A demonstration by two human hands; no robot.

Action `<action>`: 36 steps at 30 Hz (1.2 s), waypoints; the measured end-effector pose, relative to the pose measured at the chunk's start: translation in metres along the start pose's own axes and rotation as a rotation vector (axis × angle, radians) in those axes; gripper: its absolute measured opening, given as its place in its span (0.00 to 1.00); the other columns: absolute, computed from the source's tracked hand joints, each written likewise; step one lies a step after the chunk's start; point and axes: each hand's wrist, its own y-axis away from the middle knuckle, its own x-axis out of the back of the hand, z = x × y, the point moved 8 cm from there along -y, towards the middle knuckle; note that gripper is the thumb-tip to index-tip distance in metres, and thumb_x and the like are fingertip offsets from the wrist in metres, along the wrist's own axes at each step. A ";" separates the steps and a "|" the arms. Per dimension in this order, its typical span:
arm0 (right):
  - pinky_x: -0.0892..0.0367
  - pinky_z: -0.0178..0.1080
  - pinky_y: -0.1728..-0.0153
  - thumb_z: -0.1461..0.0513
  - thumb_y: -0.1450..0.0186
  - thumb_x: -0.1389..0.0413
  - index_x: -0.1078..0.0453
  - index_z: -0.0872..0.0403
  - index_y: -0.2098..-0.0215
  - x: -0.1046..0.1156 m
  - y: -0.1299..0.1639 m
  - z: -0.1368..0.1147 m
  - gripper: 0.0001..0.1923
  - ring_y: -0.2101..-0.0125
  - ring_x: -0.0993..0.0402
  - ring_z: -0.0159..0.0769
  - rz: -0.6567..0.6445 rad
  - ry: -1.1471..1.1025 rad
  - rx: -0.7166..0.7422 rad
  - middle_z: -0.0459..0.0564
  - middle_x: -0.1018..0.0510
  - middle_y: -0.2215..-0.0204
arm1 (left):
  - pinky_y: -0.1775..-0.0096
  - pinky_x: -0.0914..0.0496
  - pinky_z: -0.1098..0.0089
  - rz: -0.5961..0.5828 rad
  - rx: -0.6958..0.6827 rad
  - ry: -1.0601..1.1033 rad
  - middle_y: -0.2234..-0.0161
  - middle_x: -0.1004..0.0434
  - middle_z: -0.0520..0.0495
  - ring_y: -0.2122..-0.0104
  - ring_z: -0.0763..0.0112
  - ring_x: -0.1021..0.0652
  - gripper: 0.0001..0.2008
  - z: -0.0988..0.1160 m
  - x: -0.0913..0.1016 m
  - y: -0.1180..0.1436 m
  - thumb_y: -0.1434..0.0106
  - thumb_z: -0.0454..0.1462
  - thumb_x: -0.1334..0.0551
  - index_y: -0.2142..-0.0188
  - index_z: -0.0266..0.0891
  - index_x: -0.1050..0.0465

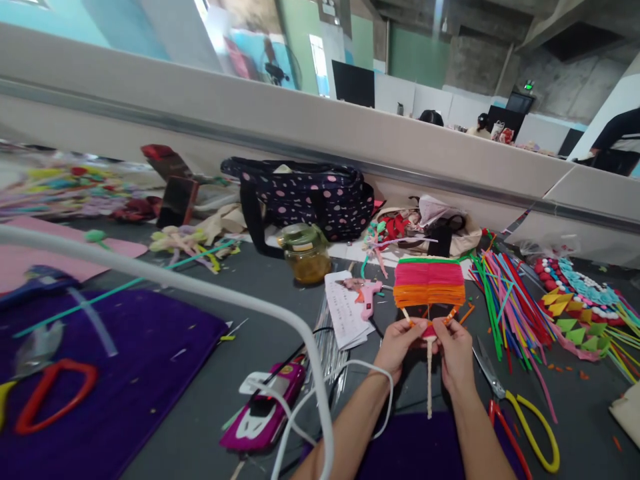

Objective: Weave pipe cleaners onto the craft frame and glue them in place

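Note:
My left hand (400, 345) and my right hand (455, 353) together hold up a small woven fan-shaped piece (429, 283). Its bands are green, pink and orange pipe cleaners wound across thin sticks. Both hands pinch the lower end where the sticks meet, above a pale handle stick (429, 380) that hangs down between the wrists. A white cable (350, 373) loops over my left wrist.
Loose coloured pipe cleaners (505, 300) lie to the right, scissors with yellow and red handles (520, 413) beside them. A pink glue gun (367, 293), papers (345, 310), a jar (306, 253), a dotted bag (310, 197) and a pink phone (265, 407) lie left. Other people sit beyond the partition.

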 end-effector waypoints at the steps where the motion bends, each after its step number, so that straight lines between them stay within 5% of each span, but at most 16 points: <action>1: 0.44 0.28 0.86 0.55 0.49 0.35 0.29 0.56 0.71 0.001 0.000 0.000 0.14 0.87 0.41 0.22 -0.005 -0.025 -0.010 0.38 0.32 0.83 | 0.71 0.28 0.70 -0.004 0.021 0.018 0.75 0.20 0.41 0.77 0.67 0.22 0.16 -0.001 0.001 0.000 0.50 0.43 0.31 0.67 0.31 0.22; 5: 0.45 0.27 0.86 0.54 0.49 0.35 0.31 0.57 0.72 0.005 -0.002 0.003 0.15 0.87 0.42 0.21 -0.014 -0.064 -0.045 0.37 0.35 0.85 | 0.70 0.26 0.71 0.001 0.084 0.100 0.66 0.20 0.37 0.71 0.67 0.21 0.20 -0.003 0.006 -0.001 0.45 0.45 0.34 0.60 0.31 0.23; 10: 0.42 0.30 0.85 0.50 0.46 0.39 0.31 0.57 0.68 0.000 -0.002 0.000 0.19 0.86 0.41 0.24 -0.049 0.096 -0.031 0.39 0.34 0.83 | 0.70 0.26 0.73 0.044 0.066 0.054 0.67 0.19 0.40 0.75 0.71 0.21 0.18 -0.003 0.012 -0.003 0.52 0.34 0.29 0.59 0.32 0.24; 14: 0.33 0.38 0.73 0.49 0.38 0.48 0.32 0.56 0.52 0.017 0.015 -0.034 0.23 0.72 0.29 0.36 -0.019 0.680 0.199 0.52 0.25 0.67 | 0.72 0.25 0.75 0.140 0.005 0.054 0.70 0.19 0.43 0.78 0.75 0.22 0.17 0.005 0.023 -0.004 0.52 0.31 0.30 0.60 0.31 0.24; 17: 0.35 0.47 0.57 0.51 0.36 0.49 0.32 0.54 0.50 0.046 0.048 -0.060 0.21 0.59 0.30 0.47 0.031 1.224 0.427 0.57 0.26 0.59 | 0.71 0.24 0.75 0.199 -0.035 0.094 0.69 0.19 0.44 0.78 0.75 0.22 0.16 0.011 0.031 -0.005 0.51 0.30 0.31 0.61 0.32 0.25; 22: 0.34 0.49 0.61 0.52 0.36 0.50 0.32 0.56 0.50 0.117 0.091 -0.058 0.21 0.61 0.30 0.51 0.123 1.701 0.413 0.61 0.28 0.59 | 0.71 0.24 0.75 0.260 -0.101 0.140 0.68 0.18 0.45 0.76 0.74 0.21 0.14 0.019 0.039 -0.006 0.50 0.29 0.32 0.62 0.32 0.25; 28: 0.33 0.45 0.55 0.49 0.36 0.51 0.42 0.49 0.41 0.166 0.110 -0.049 0.28 0.54 0.31 0.45 0.032 1.640 0.349 0.54 0.28 0.55 | 0.72 0.24 0.76 0.290 -0.108 0.164 0.70 0.19 0.46 0.78 0.76 0.22 0.13 0.020 0.045 -0.006 0.50 0.28 0.33 0.62 0.32 0.25; 36: 0.35 0.45 0.51 0.51 0.38 0.50 0.44 0.49 0.40 0.183 0.109 -0.049 0.29 0.52 0.31 0.44 0.090 1.517 0.334 0.52 0.28 0.52 | 0.72 0.24 0.75 0.231 -0.087 0.146 0.67 0.18 0.43 0.77 0.75 0.22 0.14 0.018 0.039 -0.005 0.50 0.28 0.33 0.61 0.31 0.25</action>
